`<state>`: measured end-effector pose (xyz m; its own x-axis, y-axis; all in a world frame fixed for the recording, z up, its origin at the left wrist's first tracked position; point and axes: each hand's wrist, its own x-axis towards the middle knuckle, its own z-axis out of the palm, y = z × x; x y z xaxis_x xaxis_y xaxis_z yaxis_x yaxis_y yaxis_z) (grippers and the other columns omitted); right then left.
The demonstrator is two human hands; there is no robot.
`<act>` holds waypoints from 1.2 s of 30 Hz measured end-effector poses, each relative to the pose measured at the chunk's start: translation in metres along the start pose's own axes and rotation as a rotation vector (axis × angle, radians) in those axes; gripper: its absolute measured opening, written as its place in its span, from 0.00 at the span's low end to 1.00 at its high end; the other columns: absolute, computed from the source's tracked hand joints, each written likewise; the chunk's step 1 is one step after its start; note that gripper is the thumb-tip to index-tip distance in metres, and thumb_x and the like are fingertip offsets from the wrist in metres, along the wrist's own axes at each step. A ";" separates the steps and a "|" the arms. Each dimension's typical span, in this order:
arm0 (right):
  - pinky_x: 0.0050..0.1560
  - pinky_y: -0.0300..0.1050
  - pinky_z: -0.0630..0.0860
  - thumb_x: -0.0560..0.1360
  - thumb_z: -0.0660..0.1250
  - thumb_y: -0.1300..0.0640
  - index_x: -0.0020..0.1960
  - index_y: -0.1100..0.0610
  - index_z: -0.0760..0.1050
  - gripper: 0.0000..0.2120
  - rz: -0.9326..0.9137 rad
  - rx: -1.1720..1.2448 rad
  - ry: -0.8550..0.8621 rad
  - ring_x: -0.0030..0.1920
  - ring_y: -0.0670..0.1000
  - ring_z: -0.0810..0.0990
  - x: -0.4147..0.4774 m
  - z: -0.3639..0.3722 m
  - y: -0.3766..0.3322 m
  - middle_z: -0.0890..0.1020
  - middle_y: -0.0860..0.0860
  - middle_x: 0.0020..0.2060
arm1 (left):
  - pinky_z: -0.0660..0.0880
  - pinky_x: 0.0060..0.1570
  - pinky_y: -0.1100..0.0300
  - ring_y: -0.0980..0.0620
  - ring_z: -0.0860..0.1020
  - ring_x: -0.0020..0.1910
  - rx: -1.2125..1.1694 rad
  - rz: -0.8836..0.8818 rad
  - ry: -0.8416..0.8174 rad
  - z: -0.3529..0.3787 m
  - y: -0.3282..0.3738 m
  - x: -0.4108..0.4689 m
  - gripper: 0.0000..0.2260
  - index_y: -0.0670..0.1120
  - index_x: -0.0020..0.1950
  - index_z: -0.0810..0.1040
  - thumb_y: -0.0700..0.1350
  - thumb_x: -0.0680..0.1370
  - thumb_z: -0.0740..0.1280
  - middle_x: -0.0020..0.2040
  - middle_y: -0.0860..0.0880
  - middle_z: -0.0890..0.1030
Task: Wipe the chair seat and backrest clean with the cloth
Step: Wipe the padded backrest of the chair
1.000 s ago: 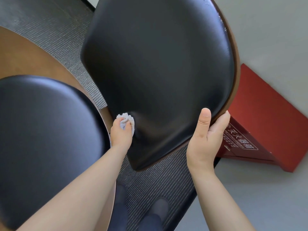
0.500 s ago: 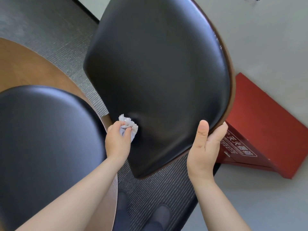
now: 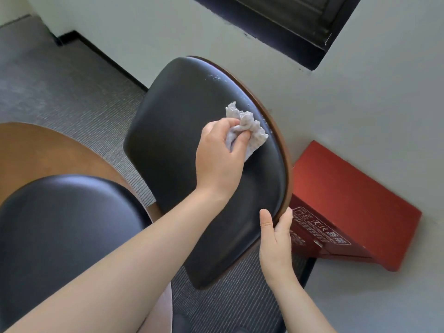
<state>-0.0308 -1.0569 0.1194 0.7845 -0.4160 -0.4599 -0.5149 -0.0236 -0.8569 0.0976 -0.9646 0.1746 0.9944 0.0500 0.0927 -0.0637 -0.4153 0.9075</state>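
The chair's black padded backrest [image 3: 173, 145] with a brown wooden rim fills the middle of the view. Its black seat [image 3: 62, 227] lies at the lower left. My left hand [image 3: 218, 159] presses a crumpled pale grey cloth [image 3: 245, 131] against the backrest near its upper right edge. White specks show on the pad just above the cloth, along the rim. My right hand [image 3: 276, 241] grips the backrest's right rim lower down, thumb on the black pad and fingers behind the wood.
A red box [image 3: 348, 203] with white printed characters stands on the floor right of the chair against the pale wall [image 3: 360, 104]. Grey carpet [image 3: 60, 87] lies to the left. A dark window frame [image 3: 300, 27] sits up on the wall. My shoes show at the bottom.
My left hand with the cloth has swept from the backrest's lower left edge up to its upper right part. The view has tilted up and back. My right hand keeps its hold on the rim.
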 end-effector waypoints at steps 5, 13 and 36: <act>0.61 0.33 0.57 0.79 0.55 0.45 0.77 0.49 0.45 0.32 -0.007 0.014 -0.034 0.62 0.36 0.58 0.000 -0.001 -0.003 0.61 0.31 0.58 | 0.70 0.54 0.63 0.53 0.74 0.53 0.117 0.161 -0.010 0.028 0.019 0.013 0.09 0.49 0.55 0.78 0.50 0.77 0.66 0.54 0.50 0.76; 0.62 0.34 0.59 0.75 0.55 0.41 0.76 0.45 0.48 0.32 -0.043 0.026 -0.037 0.61 0.36 0.63 -0.001 -0.002 -0.004 0.62 0.34 0.63 | 0.70 0.60 0.47 0.47 0.65 0.62 0.324 0.167 0.014 0.059 0.009 0.010 0.13 0.52 0.59 0.78 0.54 0.76 0.66 0.63 0.51 0.70; 0.53 0.33 0.66 0.83 0.51 0.52 0.66 0.55 0.72 0.17 -0.447 -0.211 0.463 0.55 0.41 0.74 0.060 0.013 -0.050 0.80 0.47 0.57 | 0.64 0.55 0.64 0.50 0.67 0.56 0.114 0.031 0.171 0.054 -0.016 0.016 0.15 0.50 0.60 0.76 0.54 0.76 0.67 0.60 0.49 0.70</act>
<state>0.0464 -1.0686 0.1314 0.7330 -0.6702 0.1159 -0.2686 -0.4418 -0.8559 0.1191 -1.0058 0.1392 0.9628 0.1849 0.1969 -0.0747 -0.5185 0.8518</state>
